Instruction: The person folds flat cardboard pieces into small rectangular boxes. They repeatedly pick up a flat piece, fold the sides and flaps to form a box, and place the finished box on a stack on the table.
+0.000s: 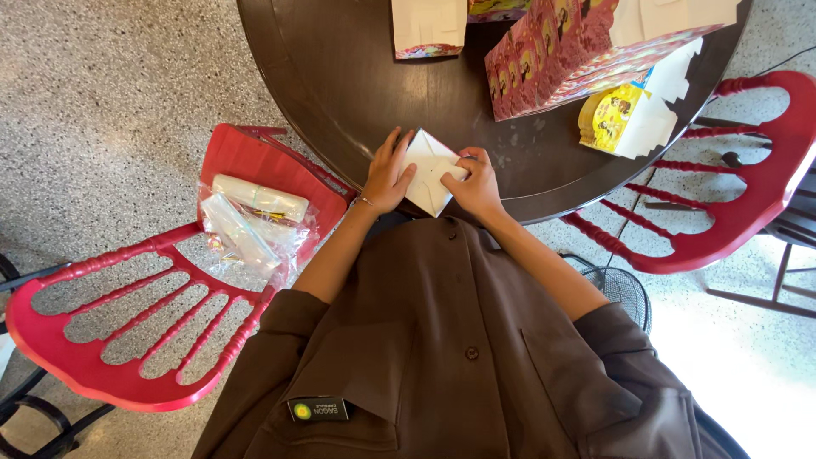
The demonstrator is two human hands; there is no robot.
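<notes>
- A white folded paper box point(429, 170) lies at the near edge of the round dark counter point(340, 76), at 6 o'clock on its top, turned corner-on with its flaps meeting in creases across the face.
- The left hand point(387, 174) lies flat against the box's 9 o'clock side, fingers point(393, 149) spread and pressing rather than clasping.
- The right hand point(476, 183) is at the 3 o'clock side, its fingers curled and pinching a flap edge.
- The folding looks well along: the flaps are already turned in, though the last one seems not yet tucked; this is a judgement only.
- At 1 o'clock a stack of red printed cartons point(552, 47) leans, with a yellow carton point(608, 115) beside it at 2 o'clock.
- At 12 o'clock another white carton point(427, 25) is cut off by the frame.
- A red chair point(110, 357) at 8 o'clock holds clear plastic bags point(251, 221); their contents are hard to make out.
- The box's underside is hidden.
</notes>
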